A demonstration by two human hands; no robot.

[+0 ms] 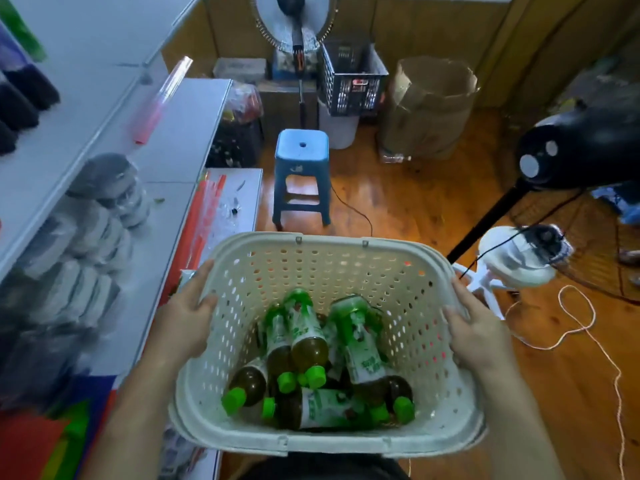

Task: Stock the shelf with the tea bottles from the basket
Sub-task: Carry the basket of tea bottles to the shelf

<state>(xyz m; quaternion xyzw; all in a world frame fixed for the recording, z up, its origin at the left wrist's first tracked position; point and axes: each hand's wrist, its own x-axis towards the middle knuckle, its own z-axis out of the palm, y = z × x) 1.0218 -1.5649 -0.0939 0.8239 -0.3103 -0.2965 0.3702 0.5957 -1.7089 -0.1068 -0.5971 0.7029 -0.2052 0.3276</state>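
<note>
Both hands are on the basket point(346, 271), a cream plastic one full of little holes, held out in front of the body. The left hand point(183, 317) has its grip clamped over the left rim, thumb hooked inside, fingers down the outer wall. The right hand point(474, 327) does the same on the right rim, thumb over the edge, so each grip is grasping the basket and nothing else.

The tea bottles point(311, 362) are all in the basket, piled loosely at the bottom toward the near side. They lie on their sides or lean on each other, mostly with the green caps point(233, 400) pointing at the person, and they have green and white labels with brownish tea showing through. Can't get an exact count since they overlap, but it's a good handful.

The shelf point(114, 109) runs along the left, white tiers, pretty blurry. Some dark things sit on the upper tier, and lower down there's a row of clear stacked containers point(104, 216); can't tell what they are.

Straight ahead on the wooden floor point(433, 202) stands a blue plastic stool point(301, 174), well apart from the basket. Behind it are a dark crate point(353, 84) and a cardboard box point(429, 109). To the right there's a black fan point(578, 150) on a stand, and a white cord point(588, 341) loops across the floor.
</note>
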